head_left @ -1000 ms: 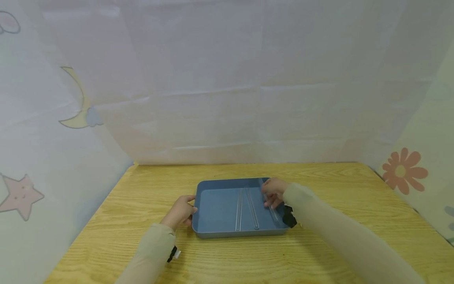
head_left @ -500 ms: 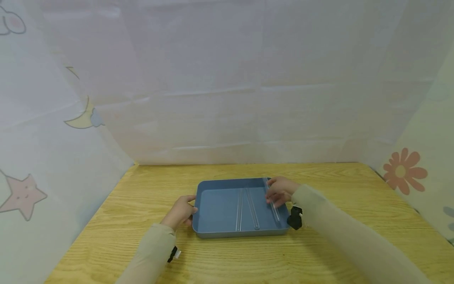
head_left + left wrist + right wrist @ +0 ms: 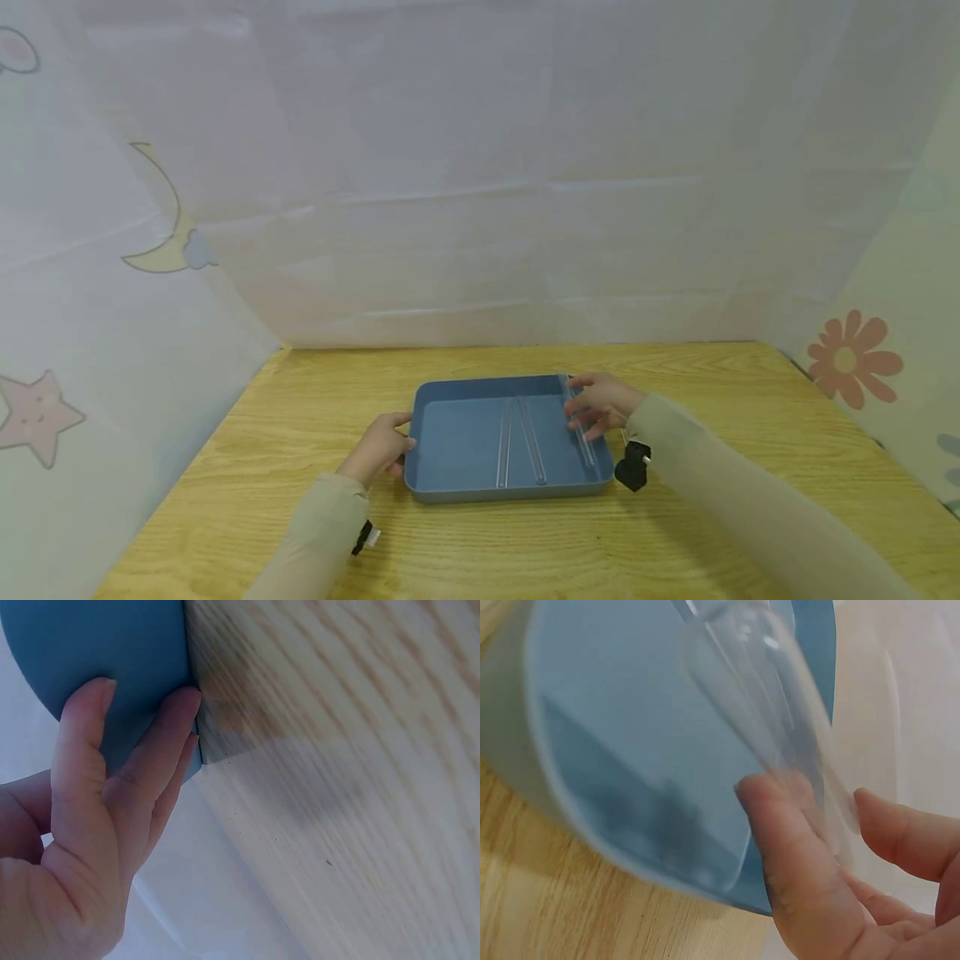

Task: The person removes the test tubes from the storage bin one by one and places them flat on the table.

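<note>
Clear tube, pinched between the thumb and fingers of a person's right hand, slanted over the right end of a blue tray on a wooden table. The left hand gripped the tray's left edge. The head view took in a second tube and a third tube lying on the tray's floor, left of the held one, their far ends close together and their near ends fanned apart toward the tray's front wall. The right wrist view alone gave the held tube close up, a fingertip visible through its transparent wall. From the left wrist, two fingers showed stretched along the tray's blue outer surface, slightly apart at the tips; the head view mostly hid them beneath the tray's edge. The right hand covered the middle of the tube in the head view, and glare and blur softened its outline from the right wrist. Whether its near end touched the tray's floor could not be told. The left thumb was partly cut off in the left wrist view.
</note>
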A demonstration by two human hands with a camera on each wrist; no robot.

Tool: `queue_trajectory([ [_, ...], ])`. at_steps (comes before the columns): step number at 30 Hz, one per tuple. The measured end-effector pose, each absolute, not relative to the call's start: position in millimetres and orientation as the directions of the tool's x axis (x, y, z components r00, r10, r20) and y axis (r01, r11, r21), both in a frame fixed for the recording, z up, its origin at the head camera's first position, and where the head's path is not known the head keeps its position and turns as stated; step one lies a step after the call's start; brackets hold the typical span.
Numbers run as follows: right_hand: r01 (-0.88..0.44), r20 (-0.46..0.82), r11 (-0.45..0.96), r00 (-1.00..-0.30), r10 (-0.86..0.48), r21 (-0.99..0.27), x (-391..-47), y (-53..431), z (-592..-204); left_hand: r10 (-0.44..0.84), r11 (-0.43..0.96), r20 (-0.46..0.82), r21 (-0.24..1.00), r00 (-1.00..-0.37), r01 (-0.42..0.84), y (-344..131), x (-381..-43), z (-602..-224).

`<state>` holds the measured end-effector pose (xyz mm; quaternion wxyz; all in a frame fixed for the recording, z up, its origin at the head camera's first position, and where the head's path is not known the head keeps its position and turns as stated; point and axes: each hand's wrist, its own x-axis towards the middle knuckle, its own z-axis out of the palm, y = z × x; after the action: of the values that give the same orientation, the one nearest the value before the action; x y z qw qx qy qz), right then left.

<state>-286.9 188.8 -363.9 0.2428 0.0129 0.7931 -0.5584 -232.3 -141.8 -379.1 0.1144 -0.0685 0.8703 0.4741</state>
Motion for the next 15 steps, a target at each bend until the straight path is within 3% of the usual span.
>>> queue_trajectory([
  [15,0.283,-0.381,0.345,-0.887,-0.262,-0.895,-284.6,195.3,-365.4,-0.019,0.559,-0.258,0.798,-0.966,-0.224,-139.3,-231.6,-378.3],
])
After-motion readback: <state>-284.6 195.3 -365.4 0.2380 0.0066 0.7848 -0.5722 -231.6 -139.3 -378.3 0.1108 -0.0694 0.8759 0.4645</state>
